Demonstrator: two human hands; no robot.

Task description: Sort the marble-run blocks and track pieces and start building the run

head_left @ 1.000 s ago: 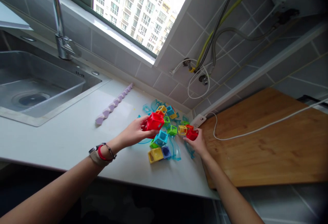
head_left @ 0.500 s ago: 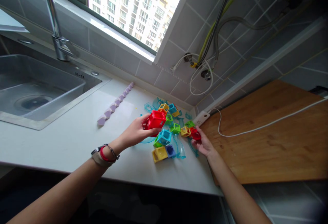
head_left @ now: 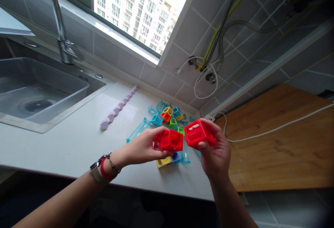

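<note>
My left hand [head_left: 146,145] grips a red toy block [head_left: 171,140], a hollow cube with round openings, above the counter. Close to its right side, my right hand [head_left: 215,149] is closed on another red toy block [head_left: 195,134] with a slot in the face toward me. A narrow gap shows between the two red blocks. Below and behind them lies a pile of toy pieces: a blue cube [head_left: 157,119], an orange cube [head_left: 166,117], green cubes [head_left: 172,122] and clear teal pieces [head_left: 139,129]. A yellow block [head_left: 164,162] is partly hidden under my left hand.
A lilac zigzag strip [head_left: 118,108] lies on the white counter [head_left: 78,144]. To the left is a steel sink [head_left: 47,127] with a tall faucet [head_left: 62,43]. A wooden board [head_left: 276,151] with a white cable [head_left: 261,132] across it is on the right.
My right hand has lifted its red block from the pile and moved it left, nearer the camera. My left hand has shifted right and turned its red block, bringing the two blocks close together.
</note>
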